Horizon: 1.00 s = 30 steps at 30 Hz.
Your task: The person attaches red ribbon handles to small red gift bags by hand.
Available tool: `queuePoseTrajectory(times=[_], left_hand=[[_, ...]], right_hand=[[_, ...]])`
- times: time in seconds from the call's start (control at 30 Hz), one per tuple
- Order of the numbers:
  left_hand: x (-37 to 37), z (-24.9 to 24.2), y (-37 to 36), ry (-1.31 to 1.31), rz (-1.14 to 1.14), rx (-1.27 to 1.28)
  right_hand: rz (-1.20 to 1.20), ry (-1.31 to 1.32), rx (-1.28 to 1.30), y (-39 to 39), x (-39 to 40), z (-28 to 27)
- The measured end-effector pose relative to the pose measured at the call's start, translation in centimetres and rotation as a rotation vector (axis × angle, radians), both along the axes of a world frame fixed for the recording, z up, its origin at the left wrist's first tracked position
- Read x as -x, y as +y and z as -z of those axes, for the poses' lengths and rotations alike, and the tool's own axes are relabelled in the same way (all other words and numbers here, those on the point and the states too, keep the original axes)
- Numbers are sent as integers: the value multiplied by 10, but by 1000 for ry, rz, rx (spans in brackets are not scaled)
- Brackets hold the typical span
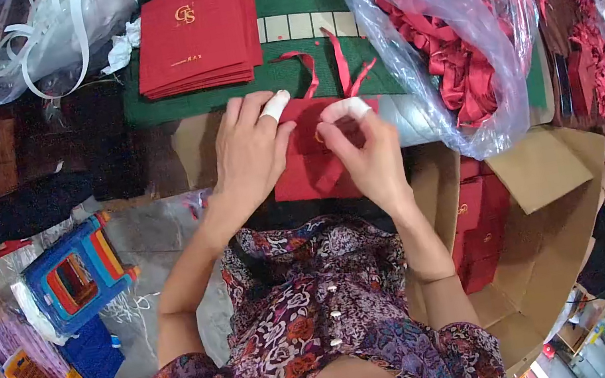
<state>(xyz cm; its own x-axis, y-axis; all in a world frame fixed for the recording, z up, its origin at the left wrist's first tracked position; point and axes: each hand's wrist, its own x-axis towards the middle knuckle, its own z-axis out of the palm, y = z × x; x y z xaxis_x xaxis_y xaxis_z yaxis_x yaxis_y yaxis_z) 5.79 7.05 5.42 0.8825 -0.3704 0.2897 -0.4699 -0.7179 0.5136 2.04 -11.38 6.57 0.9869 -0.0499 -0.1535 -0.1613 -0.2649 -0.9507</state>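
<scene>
A red pouch with a bit of gold print lies at the near edge of the green work surface, under both hands. My left hand rests at its left side, fingers bent and thumb apart from the index finger, which wears a white wrap. With thumb and index finger together, my right hand pinches at the pouch's upper middle; what is between the tips is hidden. White wrap also covers a finger of this hand. Beyond the pouch, red ribbon ends stick up over the green surface.
A stack of red pouches with gold letters stands behind my left hand. A clear plastic bag full of red ribbon pieces lies at right. Below it, an open cardboard box holds red pouches. Colored stools sit at lower left.
</scene>
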Motion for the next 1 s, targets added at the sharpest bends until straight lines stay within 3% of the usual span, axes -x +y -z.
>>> queuePoseTrajectory(times=[0.07, 0.17, 0.53, 0.6, 0.7, 0.93, 1.0], left_hand=[[-1, 3, -1, -1, 28, -42], [-3, 0, -3, -1, 35, -16], [-5, -10, -7, 55, 90, 78], [-4, -9, -9, 87, 89, 93], [-5, -7, -9, 131, 76, 105], [-8, -9, -6, 260, 144, 151], [-9, -9, -7, 271, 162, 157]], right_hand=[[3, -179, 259, 5, -2, 7], [42, -286, 370, 12, -4, 13], [128, -158, 286, 19, -3, 16], [136, -356, 378, 21, -3, 21], [155, -396, 401, 26, -4, 26], [151, -299, 254, 18, -4, 24], [105, -299, 315, 12, -7, 16]])
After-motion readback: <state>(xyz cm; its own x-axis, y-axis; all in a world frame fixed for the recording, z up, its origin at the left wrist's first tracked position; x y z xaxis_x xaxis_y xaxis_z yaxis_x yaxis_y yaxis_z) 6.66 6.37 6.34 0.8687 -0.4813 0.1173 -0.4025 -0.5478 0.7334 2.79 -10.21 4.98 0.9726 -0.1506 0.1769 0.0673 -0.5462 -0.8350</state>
